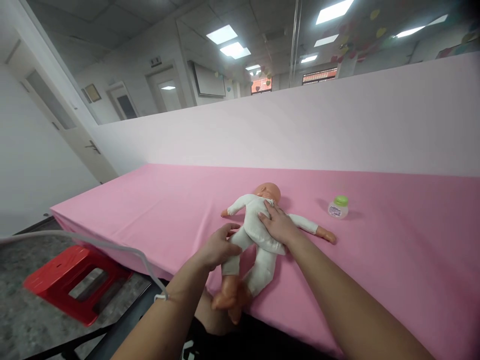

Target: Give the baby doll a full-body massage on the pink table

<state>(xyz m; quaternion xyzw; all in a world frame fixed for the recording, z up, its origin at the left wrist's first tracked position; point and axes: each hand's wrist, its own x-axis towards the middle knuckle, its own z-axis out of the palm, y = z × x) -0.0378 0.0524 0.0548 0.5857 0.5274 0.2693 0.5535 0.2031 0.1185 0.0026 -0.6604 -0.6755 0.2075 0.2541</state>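
While right fingers (270,209) rest on doll (256,231) | left fingers (232,248) touch leg (230,267)

Above and beyond the doll (258,225), ceiling panels (222,34) glare white in the dim glass (275,20), while soft, even light brightens the pink cloth (393,240) around it. A faint shadow spreads just right of its head (272,190). Far left of the doll, wide-angle distortion slants the door (77,137).
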